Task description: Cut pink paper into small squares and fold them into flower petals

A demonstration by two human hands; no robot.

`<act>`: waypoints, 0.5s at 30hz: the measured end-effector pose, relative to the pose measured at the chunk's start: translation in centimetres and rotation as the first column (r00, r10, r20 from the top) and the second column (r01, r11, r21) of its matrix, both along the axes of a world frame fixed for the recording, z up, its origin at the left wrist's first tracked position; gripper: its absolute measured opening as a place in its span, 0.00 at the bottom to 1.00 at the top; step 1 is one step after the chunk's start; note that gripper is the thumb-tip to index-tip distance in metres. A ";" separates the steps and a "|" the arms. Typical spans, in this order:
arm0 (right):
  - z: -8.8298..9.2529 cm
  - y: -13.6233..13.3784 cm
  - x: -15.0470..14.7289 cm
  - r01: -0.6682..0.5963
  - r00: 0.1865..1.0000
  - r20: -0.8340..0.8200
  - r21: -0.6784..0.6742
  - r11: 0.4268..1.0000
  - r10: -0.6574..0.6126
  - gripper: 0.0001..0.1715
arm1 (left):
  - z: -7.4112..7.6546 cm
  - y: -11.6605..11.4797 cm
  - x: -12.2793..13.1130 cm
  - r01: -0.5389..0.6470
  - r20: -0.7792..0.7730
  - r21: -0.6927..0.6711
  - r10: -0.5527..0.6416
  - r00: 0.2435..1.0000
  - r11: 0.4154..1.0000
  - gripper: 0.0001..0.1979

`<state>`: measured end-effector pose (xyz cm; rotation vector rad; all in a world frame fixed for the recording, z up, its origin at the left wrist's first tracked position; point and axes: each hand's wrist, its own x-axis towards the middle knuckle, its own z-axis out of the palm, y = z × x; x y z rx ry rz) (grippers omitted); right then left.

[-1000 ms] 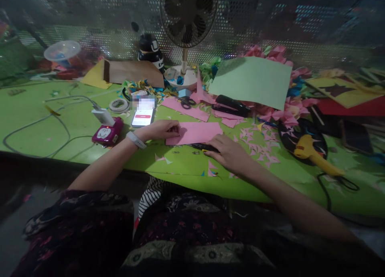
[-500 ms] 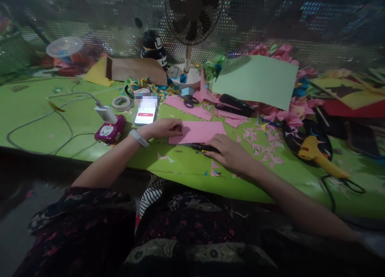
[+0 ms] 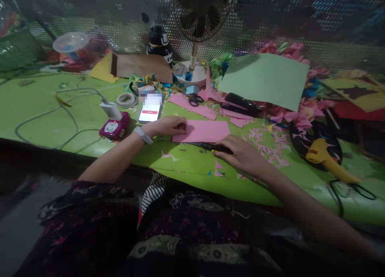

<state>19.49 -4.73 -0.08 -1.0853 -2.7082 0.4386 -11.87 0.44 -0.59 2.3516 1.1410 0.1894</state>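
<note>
A pink paper sheet [image 3: 207, 131] lies flat on the green table [image 3: 45, 120] in front of me. My left hand [image 3: 168, 126] rests on its left edge, fingers curled and pressing the paper down. My right hand [image 3: 240, 154] lies at the sheet's lower right corner, fingers closed over a dark tool [image 3: 212, 147] with a yellow spot, which I cannot make out clearly. Small pink paper scraps [image 3: 270, 148] are strewn to the right of the sheet.
A lit phone [image 3: 149, 110], a magenta power strip [image 3: 116, 127] with cables, a tape roll [image 3: 126, 100], scissors [image 3: 195, 99], a black stapler [image 3: 240, 103], a light green sheet [image 3: 264, 79], a fan [image 3: 200, 16] and a yellow glue gun [image 3: 326, 156] surround the work spot.
The view has shifted slightly, so everything sits a little further right and lower. Both hands keep the same place on the pink sheet.
</note>
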 end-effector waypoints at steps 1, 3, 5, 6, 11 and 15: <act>0.0 -0.1 -0.1 0.010 1.000 0.003 0.001 1.000 -0.010 0.15 | 0.0 0.0 0.0 -0.001 -0.002 -0.003 0.001 1.000 1.000 0.12; 0.0 -0.2 -0.8 0.009 1.000 0.014 -0.002 1.000 -0.009 0.14 | 0.0 0.0 0.0 -0.013 -0.009 -0.010 0.013 1.000 1.000 0.12; 0.1 -0.2 -2.0 0.000 1.000 0.020 -0.002 1.000 0.000 0.13 | 0.2 -0.1 0.1 -0.024 -0.011 -0.019 0.024 1.000 1.000 0.13; 0.1 -0.2 -2.6 -0.004 1.000 0.021 0.000 1.000 0.004 0.13 | 0.3 -0.2 0.2 -0.026 -0.008 -0.024 0.026 1.000 0.999 0.13; 0.0 -0.1 -5.1 0.013 1.000 0.017 -0.004 1.000 -0.012 0.17 | 0.6 -0.4 0.3 -0.033 -0.017 -0.021 0.033 0.999 0.999 0.15; 0.3 -0.1 -5.1 -0.016 1.000 0.015 -0.036 0.999 0.017 0.16 | 0.5 -0.4 0.3 -0.023 -0.010 -0.025 0.022 1.000 0.999 0.15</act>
